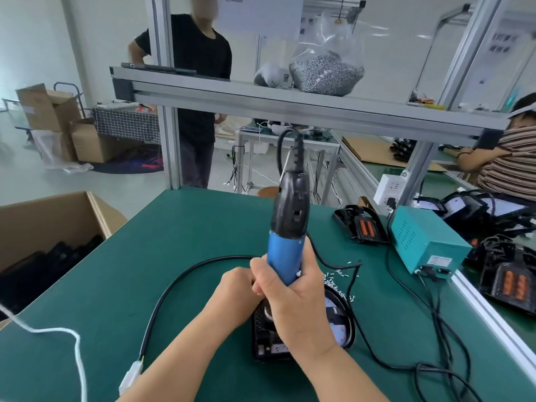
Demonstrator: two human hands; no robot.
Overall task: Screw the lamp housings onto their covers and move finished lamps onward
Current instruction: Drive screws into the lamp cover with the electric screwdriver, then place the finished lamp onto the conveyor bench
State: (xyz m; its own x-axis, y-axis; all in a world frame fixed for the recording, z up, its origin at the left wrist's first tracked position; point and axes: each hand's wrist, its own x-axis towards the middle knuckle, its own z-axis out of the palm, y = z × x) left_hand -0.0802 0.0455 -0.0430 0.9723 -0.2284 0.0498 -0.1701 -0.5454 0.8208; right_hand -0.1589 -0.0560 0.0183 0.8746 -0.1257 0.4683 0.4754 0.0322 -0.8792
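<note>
A black lamp housing (268,340) lies on the green table (145,271), partly under my hands. My right hand (295,300) grips a blue and black electric screwdriver (285,227), which stands nearly upright over the lamp. Its bit and the screw are hidden by my hands. My left hand (235,288), fingers curled, sits against the lower end of the screwdriver; what it holds is hidden. Small loose screws (338,281) lie just right of the lamp. The lamp's black cable (171,288) loops to the left.
A teal power box (426,242) and another lamp (362,224) stand at the right. An open cardboard box (43,227) with dark parts sits left. A bag of screws (326,71) rests on the shelf above. One person stands behind, another sits right.
</note>
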